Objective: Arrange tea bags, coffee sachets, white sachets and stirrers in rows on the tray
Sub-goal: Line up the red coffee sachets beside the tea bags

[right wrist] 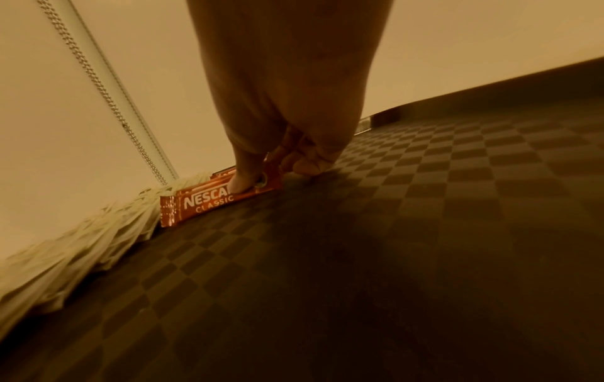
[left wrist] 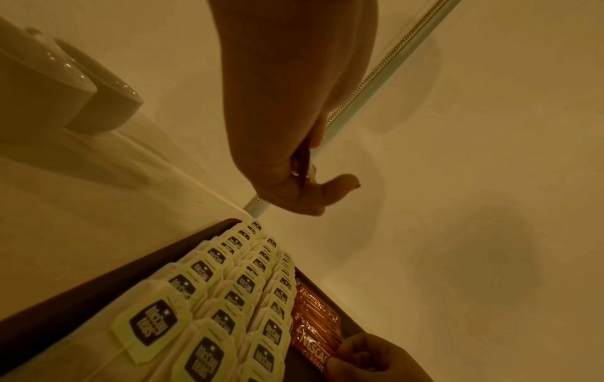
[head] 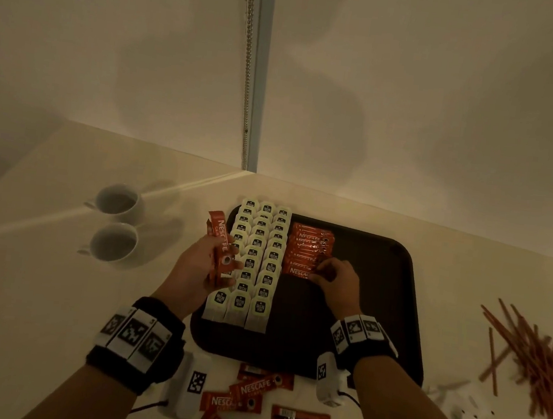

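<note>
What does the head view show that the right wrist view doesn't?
Only the head view shows the left hand holding spare coffee sachets, two cups, loose sachets on the counter, and the stirrers right of the tray. Only the right wrist view shows the tray's checkered floor. Both show the right hand gripping the nearest sachet of the row beside the tea bags.

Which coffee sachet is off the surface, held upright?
The sachet in the left hand, over the tea bags; the others lie flat.
</note>
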`<action>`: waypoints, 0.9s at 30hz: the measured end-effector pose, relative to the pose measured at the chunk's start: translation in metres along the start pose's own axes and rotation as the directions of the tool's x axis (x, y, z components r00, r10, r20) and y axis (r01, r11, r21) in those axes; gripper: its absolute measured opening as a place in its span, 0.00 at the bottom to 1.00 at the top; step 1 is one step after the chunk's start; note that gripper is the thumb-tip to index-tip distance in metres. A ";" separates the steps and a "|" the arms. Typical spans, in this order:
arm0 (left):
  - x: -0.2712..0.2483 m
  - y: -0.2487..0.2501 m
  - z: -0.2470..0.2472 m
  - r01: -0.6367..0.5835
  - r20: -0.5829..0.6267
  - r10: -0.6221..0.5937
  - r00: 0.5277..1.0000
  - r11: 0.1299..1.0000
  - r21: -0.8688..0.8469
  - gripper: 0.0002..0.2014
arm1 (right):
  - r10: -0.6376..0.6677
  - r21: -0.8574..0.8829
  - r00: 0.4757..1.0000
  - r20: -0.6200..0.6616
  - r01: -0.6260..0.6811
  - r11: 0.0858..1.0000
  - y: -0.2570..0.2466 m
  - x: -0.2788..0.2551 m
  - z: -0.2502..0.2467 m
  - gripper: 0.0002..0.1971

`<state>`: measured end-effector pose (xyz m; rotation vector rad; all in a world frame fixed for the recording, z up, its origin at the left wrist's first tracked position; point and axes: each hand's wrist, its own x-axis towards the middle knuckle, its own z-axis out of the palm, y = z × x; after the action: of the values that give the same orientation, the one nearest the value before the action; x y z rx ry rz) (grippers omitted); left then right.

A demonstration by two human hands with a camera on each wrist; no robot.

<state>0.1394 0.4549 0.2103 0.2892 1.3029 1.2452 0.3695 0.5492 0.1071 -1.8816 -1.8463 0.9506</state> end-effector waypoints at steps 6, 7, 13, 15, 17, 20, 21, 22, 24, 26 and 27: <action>-0.004 -0.004 0.003 -0.053 0.012 0.052 0.999 0.989 0.136 0.09 | -0.019 -0.010 0.999 -0.026 0.019 1.000 0.003 -0.001 0.000 0.13; -0.004 -0.005 0.004 -0.065 0.005 0.065 0.998 0.986 0.154 0.08 | -0.012 -0.007 1.000 -0.022 0.012 1.000 0.003 -0.001 0.000 0.13; 0.000 -0.007 0.008 -0.085 -0.032 0.091 0.995 0.982 0.166 0.04 | -0.122 0.259 0.992 -0.011 0.120 0.958 -0.039 -0.015 -0.012 0.07; 0.002 -0.007 0.012 -0.094 -0.030 0.100 0.995 0.984 0.148 0.06 | -0.253 0.385 0.959 0.132 0.185 0.904 -0.072 -0.031 -0.018 0.06; 0.003 -0.008 0.016 -0.099 -0.009 0.101 0.995 0.987 0.130 0.08 | -0.340 0.504 0.916 0.211 0.196 0.841 -0.099 -0.045 -0.018 0.10; 0.000 -0.008 0.021 -0.074 0.023 0.073 0.997 0.996 0.042 0.08 | -0.357 0.565 0.923 0.143 0.220 0.795 -0.118 -0.056 -0.018 0.10; -0.001 -0.008 0.021 -0.062 0.024 0.062 0.998 0.998 0.007 0.07 | -0.361 0.546 0.925 0.114 0.245 0.801 -0.120 -0.057 -0.021 0.09; -0.002 -0.008 0.020 -0.055 0.026 0.056 0.998 0.998 -0.027 0.08 | -0.373 0.502 0.923 0.095 0.279 0.819 -0.120 -0.057 -0.024 0.07; -0.003 -0.009 0.015 -0.055 0.023 0.056 0.998 0.996 -0.073 0.09 | -0.407 0.403 0.909 0.086 0.342 0.849 -0.120 -0.057 -0.033 0.06; -0.004 -0.009 0.010 -0.058 0.007 0.059 0.998 0.996 -0.061 0.09 | -0.390 0.399 0.918 0.076 0.330 0.855 -0.120 -0.058 -0.041 0.07; -0.005 -0.009 0.009 -0.060 0.007 0.060 0.998 0.997 -0.039 0.08 | -0.372 0.428 0.926 0.065 0.311 0.848 -0.121 -0.059 -0.045 0.07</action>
<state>0.1527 0.4519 0.2090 0.3069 1.2697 1.3175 0.3123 0.5129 0.2324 -1.2106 -1.7999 1.2529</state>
